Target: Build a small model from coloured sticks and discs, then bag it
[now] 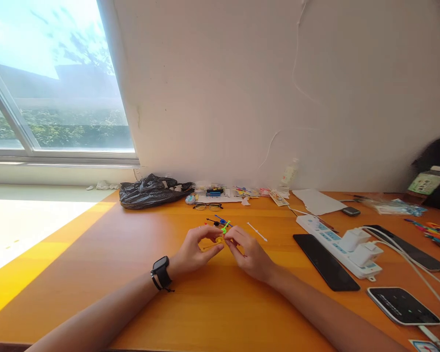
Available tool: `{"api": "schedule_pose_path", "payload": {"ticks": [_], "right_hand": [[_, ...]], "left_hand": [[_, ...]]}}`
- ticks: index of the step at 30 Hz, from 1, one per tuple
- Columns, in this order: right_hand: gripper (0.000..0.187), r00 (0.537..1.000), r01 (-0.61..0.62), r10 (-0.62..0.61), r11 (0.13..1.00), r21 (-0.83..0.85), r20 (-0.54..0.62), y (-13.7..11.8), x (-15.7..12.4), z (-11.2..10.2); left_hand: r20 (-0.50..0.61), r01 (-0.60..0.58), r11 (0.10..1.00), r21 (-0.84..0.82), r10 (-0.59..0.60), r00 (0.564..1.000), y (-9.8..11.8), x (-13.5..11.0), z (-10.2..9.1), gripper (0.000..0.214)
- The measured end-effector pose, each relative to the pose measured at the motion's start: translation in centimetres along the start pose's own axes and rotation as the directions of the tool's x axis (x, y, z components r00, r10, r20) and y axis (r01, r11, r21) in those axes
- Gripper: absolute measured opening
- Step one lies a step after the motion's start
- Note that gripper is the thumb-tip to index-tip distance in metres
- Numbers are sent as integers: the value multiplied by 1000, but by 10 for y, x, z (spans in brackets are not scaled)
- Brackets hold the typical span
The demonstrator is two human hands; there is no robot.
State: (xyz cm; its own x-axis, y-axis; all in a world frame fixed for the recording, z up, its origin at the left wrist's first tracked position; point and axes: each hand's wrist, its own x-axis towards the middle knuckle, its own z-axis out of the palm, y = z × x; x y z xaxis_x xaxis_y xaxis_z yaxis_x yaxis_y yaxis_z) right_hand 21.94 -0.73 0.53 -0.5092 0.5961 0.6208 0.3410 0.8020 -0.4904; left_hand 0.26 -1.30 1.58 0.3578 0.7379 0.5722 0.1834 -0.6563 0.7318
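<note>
The left hand (193, 250) pinches one yellow piece (219, 240) above the counter (84, 239); the right hand's (252, 255) grip cannot be told. One white stick (257, 231) lies nearby.

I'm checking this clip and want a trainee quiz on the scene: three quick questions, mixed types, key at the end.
1. Which wrist wears the black watch?

2. True or false: the eyeglasses lie farther from the person than the left hand and the right hand.

3. Which two small pieces show at the fingertips?
A) a pink one and a purple one
B) a yellow piece and a green piece
C) a brown one and a grey one

Key:
1. The left wrist.
2. True.
3. B.
</note>
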Motion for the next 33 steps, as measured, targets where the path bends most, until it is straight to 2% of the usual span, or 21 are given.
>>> {"api": "schedule_pose_path", "payload": {"ticks": [3, 5, 12, 15, 18, 22, 24, 25, 28, 30, 33], "right_hand": [[16, 999, 18, -17, 999, 27, -34, -2, 2, -2], [18, 999, 16, -14, 999, 49, -50, -3, 3, -4], [18, 997, 9, -5, 998, 58, -73, 0, 4, -4], [20, 993, -4, 5, 1000, 7, -120, -1, 3, -5], [31, 988, -33, 27, 999, -35, -155, -3, 0, -9], [42, 984, -94, 93, 996, -3, -152, -3, -3, -13], [29, 989, -123, 124, 992, 20, -85, 0, -4, -13], [30, 988, -148, 149, 988, 43, -27, 3, -5, -12], [58, 963, -260, 242, 952, 163, 122, 11, -8, -9], [61, 956, -290, 272, 930, 225, 109, 15, -9, -7], [61, 967, -256, 247, 943, 211, 68, 18, -10, -7]], "left_hand": [[60, 164, 966, -198, -155, 986, 1, 4, -6, 28], [114, 248, 932, -265, -225, 968, -1, 7, -9, 28], [227, 347, 874, -341, -282, 932, -11, 6, -9, 40], [206, 349, 872, -342, -293, 934, -15, 6, -8, 36], [163, 339, 870, -359, -299, 940, -17, 7, -9, 35], [131, 343, 865, -366, -316, 940, -17, 9, -12, 37], [109, 349, 867, -357, -333, 937, -15, 11, -13, 36], [95, 352, 866, -354, -342, 935, -13, 11, -13, 35], [55, 359, 860, -363, -364, 930, -8, 13, -13, 32], [40, 365, 853, -372, -378, 925, -6, 13, -14, 31], [19, 380, 845, -377, -403, 915, -7, 14, -16, 33]]}}
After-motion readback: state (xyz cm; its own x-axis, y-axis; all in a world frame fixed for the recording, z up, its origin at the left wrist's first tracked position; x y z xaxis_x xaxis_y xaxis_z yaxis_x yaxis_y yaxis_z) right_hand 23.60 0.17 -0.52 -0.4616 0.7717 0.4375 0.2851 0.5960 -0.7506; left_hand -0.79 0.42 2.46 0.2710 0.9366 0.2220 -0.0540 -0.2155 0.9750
